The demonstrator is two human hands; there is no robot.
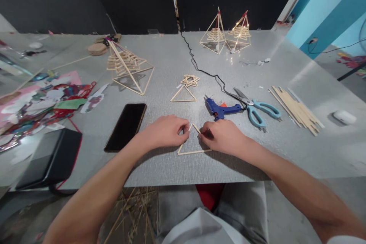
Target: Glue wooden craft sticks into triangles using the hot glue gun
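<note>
A triangle of thin wooden sticks (192, 152) lies on the grey table in front of me, its tip pointing away. My left hand (174, 131) pinches the triangle's left stick close to the tip. On the opposite side, my right hand (219, 135) has its fingers closed on the right stick and hides part of that side. Just beyond my right hand rests a blue glue gun (221, 108) with an orange trigger. A smaller stick triangle (183, 100) and a stick star (190, 80) lie farther out.
Scissors (256, 110) and loose flat sticks (296, 110) lie to the right. A black phone (126, 127) is left of my hands. Stick pyramids (130, 68) stand farther back, some lit. A black cable (197, 65) crosses the table; a black box (50, 156) sits near the left edge.
</note>
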